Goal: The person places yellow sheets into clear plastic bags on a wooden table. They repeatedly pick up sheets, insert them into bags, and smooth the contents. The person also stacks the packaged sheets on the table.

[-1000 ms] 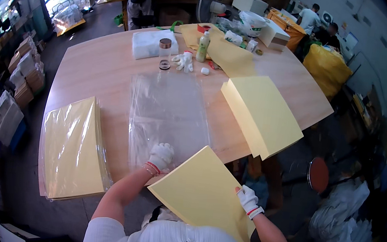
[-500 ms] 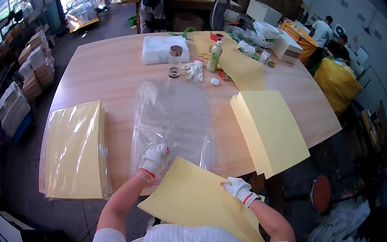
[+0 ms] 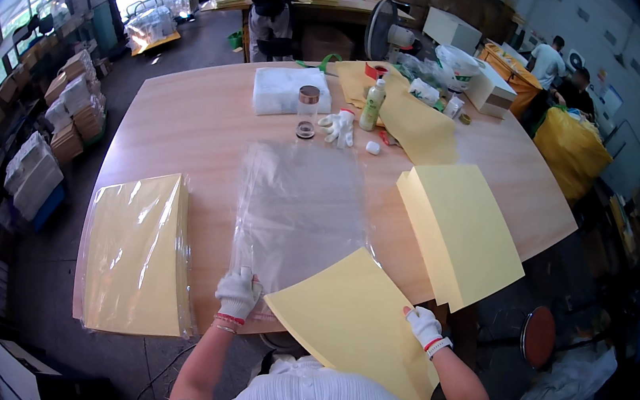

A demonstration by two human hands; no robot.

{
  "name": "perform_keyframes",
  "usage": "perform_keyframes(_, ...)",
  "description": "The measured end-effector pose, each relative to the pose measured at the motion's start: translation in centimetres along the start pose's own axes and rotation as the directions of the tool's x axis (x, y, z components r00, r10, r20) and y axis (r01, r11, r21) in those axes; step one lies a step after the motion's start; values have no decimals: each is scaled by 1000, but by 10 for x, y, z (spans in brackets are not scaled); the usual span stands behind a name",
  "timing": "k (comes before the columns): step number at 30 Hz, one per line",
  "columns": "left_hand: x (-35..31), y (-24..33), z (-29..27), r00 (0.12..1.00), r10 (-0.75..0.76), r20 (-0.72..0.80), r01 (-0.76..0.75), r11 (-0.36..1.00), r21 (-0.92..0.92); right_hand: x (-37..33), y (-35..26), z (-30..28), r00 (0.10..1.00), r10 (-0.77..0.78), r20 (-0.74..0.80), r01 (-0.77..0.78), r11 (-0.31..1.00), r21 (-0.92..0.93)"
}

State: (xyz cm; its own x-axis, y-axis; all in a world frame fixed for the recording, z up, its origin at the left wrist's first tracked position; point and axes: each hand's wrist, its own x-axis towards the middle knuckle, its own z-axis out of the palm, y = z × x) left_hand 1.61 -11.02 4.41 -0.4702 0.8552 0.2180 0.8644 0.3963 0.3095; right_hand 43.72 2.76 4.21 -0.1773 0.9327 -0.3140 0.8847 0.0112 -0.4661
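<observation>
My right hand [image 3: 424, 327], in a white glove, grips the right edge of a large yellow paper sheet [image 3: 347, 307]. The sheet bends, its near part hanging by my body and its far corner over the clear plastic bag [image 3: 300, 198]. That bag lies flat on the table in front of me. At its near left corner, my gloved left hand [image 3: 238, 294] is closed on the bag's edge. A stack of yellow sheets [image 3: 467, 234] stands to the right. On the left lies another yellow stack inside clear plastic [image 3: 134, 249].
At the table's [image 3: 170, 118] far side are a white folded pack [image 3: 289, 91], a clear jar [image 3: 307, 114], a spare glove [image 3: 338, 127], a green bottle [image 3: 372, 106] and a fan [image 3: 380, 31]. A red stool [image 3: 538, 336] stands right. Other people work farther back.
My left hand has drawn back toward me to the bag's near edge. The yellow sheet has turned, its far corner now farther over the bag. The view has shifted slightly.
</observation>
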Motion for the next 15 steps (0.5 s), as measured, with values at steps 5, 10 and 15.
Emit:
perform_keyframes(5,-10,-4,9,898,-106,428,402,594,-697,5,6,6,998,-11,-61,12,1000,16)
perform_keyframes(10,-15,14,-14,968,-121,220,175,954,-245,0,-5,3,993,65,-102,-63,998,25)
perform_keyframes(15,-34,20,-6,975,-102,196,149,959,-241,3,-1,4,990,25,-141,-26,1000,-4)
